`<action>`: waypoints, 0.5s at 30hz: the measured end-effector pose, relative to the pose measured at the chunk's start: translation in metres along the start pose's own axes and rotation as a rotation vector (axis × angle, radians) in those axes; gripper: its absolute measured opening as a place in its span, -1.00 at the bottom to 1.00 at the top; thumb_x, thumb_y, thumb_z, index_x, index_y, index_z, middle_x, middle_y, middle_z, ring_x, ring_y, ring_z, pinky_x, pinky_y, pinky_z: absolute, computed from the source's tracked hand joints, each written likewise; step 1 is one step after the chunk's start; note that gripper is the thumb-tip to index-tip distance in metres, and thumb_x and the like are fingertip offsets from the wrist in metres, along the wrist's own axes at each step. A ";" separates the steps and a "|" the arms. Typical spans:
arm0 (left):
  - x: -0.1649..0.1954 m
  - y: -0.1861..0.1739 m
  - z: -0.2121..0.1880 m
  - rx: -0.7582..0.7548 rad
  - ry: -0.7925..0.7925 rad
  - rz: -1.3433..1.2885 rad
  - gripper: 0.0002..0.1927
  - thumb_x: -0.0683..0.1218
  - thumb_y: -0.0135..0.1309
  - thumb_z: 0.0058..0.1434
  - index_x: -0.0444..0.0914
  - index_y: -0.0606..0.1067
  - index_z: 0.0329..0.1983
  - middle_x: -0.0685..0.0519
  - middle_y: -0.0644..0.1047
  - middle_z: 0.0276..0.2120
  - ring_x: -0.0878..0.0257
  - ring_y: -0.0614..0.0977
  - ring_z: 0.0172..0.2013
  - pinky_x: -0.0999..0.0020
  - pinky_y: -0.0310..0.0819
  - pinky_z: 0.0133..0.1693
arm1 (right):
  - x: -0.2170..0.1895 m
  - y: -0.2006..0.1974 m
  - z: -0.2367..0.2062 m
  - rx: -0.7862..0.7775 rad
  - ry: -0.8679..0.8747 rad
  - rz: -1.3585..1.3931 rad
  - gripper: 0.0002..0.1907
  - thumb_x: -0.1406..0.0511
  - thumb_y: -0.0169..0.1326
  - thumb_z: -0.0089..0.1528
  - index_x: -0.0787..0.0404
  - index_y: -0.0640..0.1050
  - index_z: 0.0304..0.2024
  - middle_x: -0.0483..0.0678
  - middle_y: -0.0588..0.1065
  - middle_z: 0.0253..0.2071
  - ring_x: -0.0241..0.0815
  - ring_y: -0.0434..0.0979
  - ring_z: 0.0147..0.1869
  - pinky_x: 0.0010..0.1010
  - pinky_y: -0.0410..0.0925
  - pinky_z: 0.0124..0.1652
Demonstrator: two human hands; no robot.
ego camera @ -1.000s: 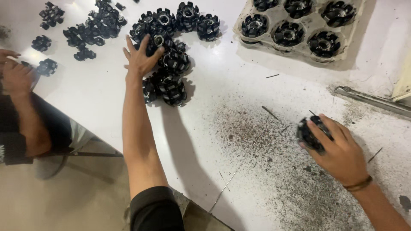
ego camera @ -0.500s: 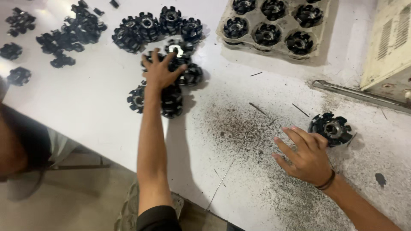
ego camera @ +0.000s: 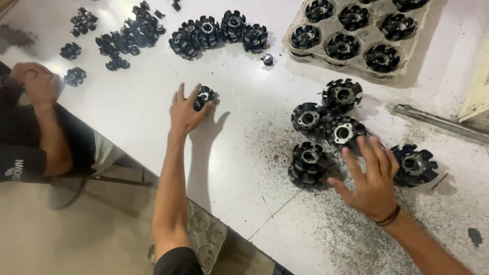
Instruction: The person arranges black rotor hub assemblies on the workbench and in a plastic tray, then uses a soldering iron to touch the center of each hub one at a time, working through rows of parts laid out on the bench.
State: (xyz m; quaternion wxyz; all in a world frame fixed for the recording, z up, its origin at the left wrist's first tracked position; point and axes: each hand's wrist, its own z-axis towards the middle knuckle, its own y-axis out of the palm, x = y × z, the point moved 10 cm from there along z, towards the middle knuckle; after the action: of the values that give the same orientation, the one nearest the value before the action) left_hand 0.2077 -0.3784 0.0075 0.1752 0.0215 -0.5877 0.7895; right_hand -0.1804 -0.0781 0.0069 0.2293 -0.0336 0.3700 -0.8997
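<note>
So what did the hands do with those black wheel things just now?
The left hand left the pile it was reaching into and now grips one black part alone on the white table. The right hand let go of its part and now spreads open over a cluster of finned parts. The grey tray and the far row of parts look untouched.

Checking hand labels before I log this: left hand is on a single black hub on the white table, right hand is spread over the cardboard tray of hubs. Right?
Not quite. The head view shows the right hand spread over the loose cluster of black hubs on the white table, not over the cardboard tray, which sits farther back. The left hand is on a single black hub, as you said.
</note>
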 end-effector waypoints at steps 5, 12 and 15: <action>0.018 0.049 0.005 -0.279 -0.029 -0.046 -0.34 0.44 0.13 0.12 0.08 0.54 0.21 -0.03 0.35 0.41 -0.25 0.45 0.23 -0.09 0.44 0.23 | -0.129 0.028 -0.017 -0.238 -0.498 0.291 -0.53 0.03 0.11 0.41 0.25 0.51 0.15 0.17 0.42 0.28 0.01 0.35 0.42 -0.07 0.14 0.36; 0.092 0.088 0.041 -0.591 0.248 -0.099 -0.20 0.52 -0.05 0.15 -0.05 0.47 0.27 -0.04 0.56 0.14 -0.09 0.59 0.09 -0.09 0.39 0.13 | -0.157 0.090 0.014 -0.615 -0.324 0.526 -0.31 -0.04 0.08 0.27 0.33 0.43 0.24 0.27 0.30 0.35 0.20 0.19 0.46 0.06 0.03 0.32; 0.049 0.036 0.146 -0.095 0.182 -0.017 -0.21 0.54 -0.06 0.25 -0.13 0.55 0.20 -0.14 0.58 0.12 -0.05 0.58 0.19 -0.01 0.43 0.25 | -0.150 0.108 0.007 -0.680 -0.272 0.589 -0.31 -0.04 0.09 0.28 0.34 0.42 0.25 0.26 0.29 0.36 0.21 0.16 0.46 0.08 0.03 0.30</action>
State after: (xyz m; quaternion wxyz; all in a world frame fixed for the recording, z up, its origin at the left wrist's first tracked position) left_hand 0.1257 -0.5113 0.0315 0.2351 -0.0535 -0.6058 0.7582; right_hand -0.0030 -0.0842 -0.0456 0.4973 -0.1179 0.6040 -0.6115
